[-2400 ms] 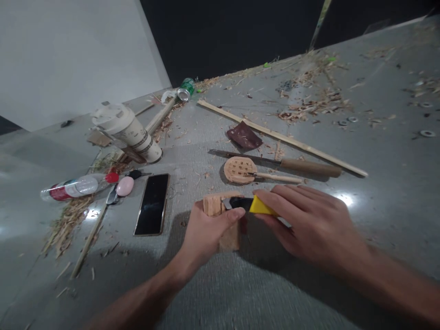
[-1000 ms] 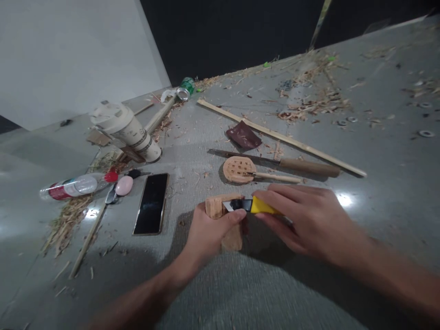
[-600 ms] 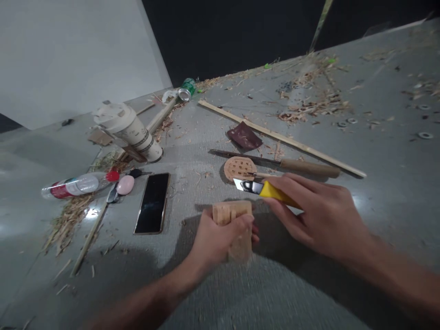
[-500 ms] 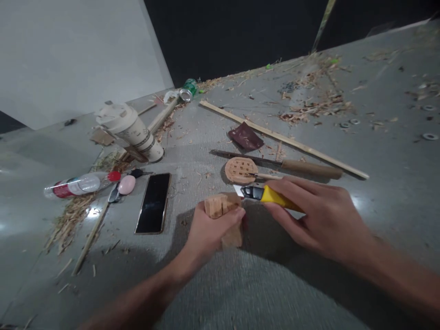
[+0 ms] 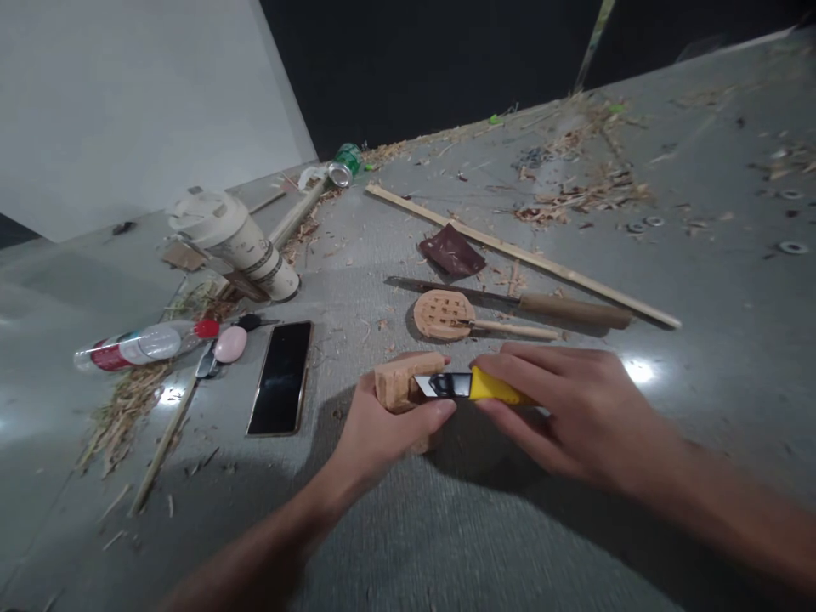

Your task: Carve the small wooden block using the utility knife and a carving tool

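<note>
My left hand (image 5: 376, 429) is closed around a pale carved wooden block (image 5: 403, 378), its thumb lying along the near side. In my right hand (image 5: 580, 412) is a yellow utility knife (image 5: 494, 387) with a black front end and a bare blade. The blade lies over the block's upper face, against a notch there; whether it bites into the wood I cannot tell. Just beyond the hands rests a round wooden piece with square holes (image 5: 444, 314), a thin tool with a wooden handle (image 5: 510, 328) lying against it. Behind that is a long file-like tool (image 5: 561, 309) with a brown handle.
A phone (image 5: 280, 378), a plastic bottle (image 5: 153, 344) and a lidded paper cup (image 5: 239, 242) are on the left. Farther off lie dark red sandpaper (image 5: 451, 252), a long wooden strip (image 5: 529, 257), a green can (image 5: 345, 166) and scattered wood shavings (image 5: 586, 200).
My right hand has brought the knife left and down, from beyond the block onto its face. My left hand has turned the block slightly, so more of its long side shows.
</note>
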Tool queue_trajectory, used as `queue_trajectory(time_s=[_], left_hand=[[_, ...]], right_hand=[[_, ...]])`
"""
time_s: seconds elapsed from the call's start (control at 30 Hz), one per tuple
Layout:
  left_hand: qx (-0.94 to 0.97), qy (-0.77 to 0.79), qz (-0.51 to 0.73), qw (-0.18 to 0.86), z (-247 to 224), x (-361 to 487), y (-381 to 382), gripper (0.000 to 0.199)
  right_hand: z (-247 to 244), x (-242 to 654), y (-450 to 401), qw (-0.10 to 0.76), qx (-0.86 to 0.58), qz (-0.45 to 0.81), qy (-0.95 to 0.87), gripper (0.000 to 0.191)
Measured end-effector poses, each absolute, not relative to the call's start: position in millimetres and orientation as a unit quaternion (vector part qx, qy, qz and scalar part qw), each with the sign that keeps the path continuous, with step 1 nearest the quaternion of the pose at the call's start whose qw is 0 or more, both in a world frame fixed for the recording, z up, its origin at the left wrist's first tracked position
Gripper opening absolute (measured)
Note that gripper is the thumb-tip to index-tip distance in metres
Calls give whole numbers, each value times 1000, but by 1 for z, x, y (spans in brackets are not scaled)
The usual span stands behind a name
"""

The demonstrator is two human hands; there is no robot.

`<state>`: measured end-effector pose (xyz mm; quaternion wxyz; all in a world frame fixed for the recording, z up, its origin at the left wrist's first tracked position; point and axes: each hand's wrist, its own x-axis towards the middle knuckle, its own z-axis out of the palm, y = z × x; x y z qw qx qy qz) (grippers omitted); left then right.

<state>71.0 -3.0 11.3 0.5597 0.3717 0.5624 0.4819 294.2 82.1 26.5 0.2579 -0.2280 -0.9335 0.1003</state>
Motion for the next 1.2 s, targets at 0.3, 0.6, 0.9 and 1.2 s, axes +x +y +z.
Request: queue_trajectory(time_s=[0.3, 0.6, 0.9, 1.2], left_hand=[[408, 579, 458, 537, 19, 72, -2, 43], [340, 600, 485, 538, 24, 79, -3, 39], [321, 585, 508, 544, 13, 81, -5, 35], [312, 571, 494, 577, 14, 83, -5, 42]], right_hand=[[28, 294, 83, 242, -216, 122, -938, 22], [24, 290, 75, 285, -236, 50, -928, 23], [28, 288, 72, 289, -247, -6, -925, 21], [30, 294, 82, 257, -221, 51, -939, 22]])
